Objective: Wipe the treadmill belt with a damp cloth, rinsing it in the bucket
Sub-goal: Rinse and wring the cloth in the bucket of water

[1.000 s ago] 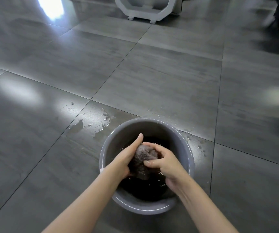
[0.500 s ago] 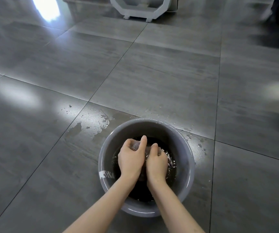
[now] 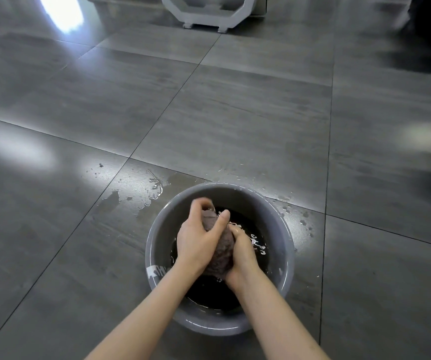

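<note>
- Cloth (image 3: 222, 252): a brownish-grey wad, wet, held over the dark water (image 3: 209, 294) inside the bucket (image 3: 283, 258), in the lower centre of the frame. Half a second ago it was almost hidden under both hands; now a long stretch of it is exposed between them.
- Left hand (image 3: 197, 240): closed around the upper end of the cloth, with the thumb laid across the wad and the curled fingers blurred at the top. Earlier its knuckles were turned up and pressed beside the other hand; now it is set higher and further left.
- Right hand (image 3: 243, 255): wrapped around the lower right side of the cloth, fingers tucked against it. It is now set lower than the left hand, no longer level with it.
- Bucket: grey, round, placed on the floor (image 3: 235, 120) of large grey tiles. Its place is unchanged from the earlier frame.
- Label (image 3: 157, 272): a white mark on the bucket's inner wall, at its left; the print is partly covered by the left wrist and cannot be read.
- Splashes (image 3: 141, 193): water drops and small puddles are scattered on the tiles left and right of the bucket's far rim, as before.
- Pale frame (image 3: 204, 18): a light grey angular frame on small feet, cut off at the upper centre edge.
</note>
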Tool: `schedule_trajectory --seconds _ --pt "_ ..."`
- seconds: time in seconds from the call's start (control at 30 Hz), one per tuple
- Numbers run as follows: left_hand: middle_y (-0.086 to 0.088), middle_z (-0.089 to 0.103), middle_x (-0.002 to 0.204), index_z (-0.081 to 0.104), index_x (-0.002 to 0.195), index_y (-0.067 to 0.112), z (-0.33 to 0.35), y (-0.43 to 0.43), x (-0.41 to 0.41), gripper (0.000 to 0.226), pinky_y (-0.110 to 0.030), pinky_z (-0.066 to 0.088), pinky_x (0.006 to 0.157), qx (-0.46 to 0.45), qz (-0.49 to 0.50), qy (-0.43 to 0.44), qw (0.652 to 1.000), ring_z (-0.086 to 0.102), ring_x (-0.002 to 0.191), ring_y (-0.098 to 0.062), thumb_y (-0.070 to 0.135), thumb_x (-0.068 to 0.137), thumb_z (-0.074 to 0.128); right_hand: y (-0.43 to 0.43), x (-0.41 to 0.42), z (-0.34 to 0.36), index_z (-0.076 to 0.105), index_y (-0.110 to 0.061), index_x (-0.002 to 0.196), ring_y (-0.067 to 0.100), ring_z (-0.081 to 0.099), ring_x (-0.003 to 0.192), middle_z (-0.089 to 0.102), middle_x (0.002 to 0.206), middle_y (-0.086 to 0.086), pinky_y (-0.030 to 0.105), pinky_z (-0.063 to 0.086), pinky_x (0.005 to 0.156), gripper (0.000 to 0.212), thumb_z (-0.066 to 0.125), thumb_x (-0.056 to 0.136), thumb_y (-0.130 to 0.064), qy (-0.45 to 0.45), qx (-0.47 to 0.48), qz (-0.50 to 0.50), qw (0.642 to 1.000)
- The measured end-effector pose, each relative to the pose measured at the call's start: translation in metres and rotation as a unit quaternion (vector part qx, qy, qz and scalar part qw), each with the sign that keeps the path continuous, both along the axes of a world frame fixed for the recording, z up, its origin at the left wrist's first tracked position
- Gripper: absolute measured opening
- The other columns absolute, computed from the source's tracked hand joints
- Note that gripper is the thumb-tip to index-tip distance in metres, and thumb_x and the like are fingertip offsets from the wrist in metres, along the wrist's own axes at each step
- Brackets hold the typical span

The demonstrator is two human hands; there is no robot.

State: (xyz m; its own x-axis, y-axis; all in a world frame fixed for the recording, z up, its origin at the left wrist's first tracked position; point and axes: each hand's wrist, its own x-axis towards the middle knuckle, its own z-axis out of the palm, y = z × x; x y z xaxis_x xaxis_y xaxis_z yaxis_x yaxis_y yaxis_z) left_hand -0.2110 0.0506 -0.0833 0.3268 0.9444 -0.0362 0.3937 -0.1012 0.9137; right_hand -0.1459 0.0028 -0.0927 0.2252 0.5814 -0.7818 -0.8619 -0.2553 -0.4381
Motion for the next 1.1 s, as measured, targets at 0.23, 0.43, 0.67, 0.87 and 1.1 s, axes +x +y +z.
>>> schedule_trajectory --seconds 0.23,0.43,0.67,0.87,1.1 --pt "0.003 0.064 0.104 0.073 0.1 0.023 0.017 0.005 0.0 0.041 -0.028 0.046 0.095 -0.107 -0.027 -0.149 0.983 0.061 0.1 -0.003 0.053 0.074 0.06 0.002 0.004 0.008 0.067 -0.007 0.09 0.031 0.063 0.079 0.066 0.085 0.016 0.037 0.05 0.081 0.031 0.042 0.09 -0.024 0.069 0.037 -0.028 0.997" --pt "0.009 0.071 0.106 0.075 0.091 0.02 0.018 -0.015 0.004 0.04 -0.019 0.049 0.09 -0.123 -0.055 -0.18 0.974 0.063 0.104 0.0 0.05 0.074 0.056 0.011 -0.004 0.006 0.065 -0.003 0.089 0.03 0.067 0.077 0.071 0.078 0.018 0.032 0.051 0.074 0.05 0.029 0.101 -0.036 0.047 -0.021 -0.082 0.995" --pt "-0.013 0.061 0.064 0.057 0.059 0.008 0.017 -0.006 0.01 0.056 -0.029 0.052 0.06 -0.228 0.123 -0.206 0.944 0.059 0.062 -0.022 0.058 0.085 0.052 0.003 -0.021 0.01 0.056 -0.016 0.064 0.006 0.056 0.066 0.063 0.07 -0.001 0.027 0.037 0.065 0.044 0.033 0.1 -0.029 -0.427 -0.105 -0.117 0.891" --pt "-0.001 0.039 0.047 0.034 0.054 0.019 0.01 -0.004 0.012 0.05 -0.023 0.035 0.045 -0.234 0.191 -0.186 0.935 0.038 0.044 -0.014 0.04 0.095 0.051 -0.003 -0.028 0.005 0.038 -0.022 0.057 0.006 0.039 0.051 0.046 0.054 -0.008 0.03 0.023 0.056 0.042 0.038 0.099 -0.017 -0.537 -0.081 -0.076 0.836" --pt "-0.003 0.036 0.041 0.034 0.051 0.012 0.0 -0.003 0.008 0.05 -0.026 0.029 0.044 -0.203 0.186 -0.158 0.948 0.033 0.04 -0.016 0.028 0.096 0.05 -0.002 -0.03 -0.005 0.045 -0.013 0.066 0.023 0.043 0.063 0.06 0.069 0.016 0.032 0.022 0.061 0.031 0.033 0.093 -0.022 -0.608 -0.066 -0.006 0.791"
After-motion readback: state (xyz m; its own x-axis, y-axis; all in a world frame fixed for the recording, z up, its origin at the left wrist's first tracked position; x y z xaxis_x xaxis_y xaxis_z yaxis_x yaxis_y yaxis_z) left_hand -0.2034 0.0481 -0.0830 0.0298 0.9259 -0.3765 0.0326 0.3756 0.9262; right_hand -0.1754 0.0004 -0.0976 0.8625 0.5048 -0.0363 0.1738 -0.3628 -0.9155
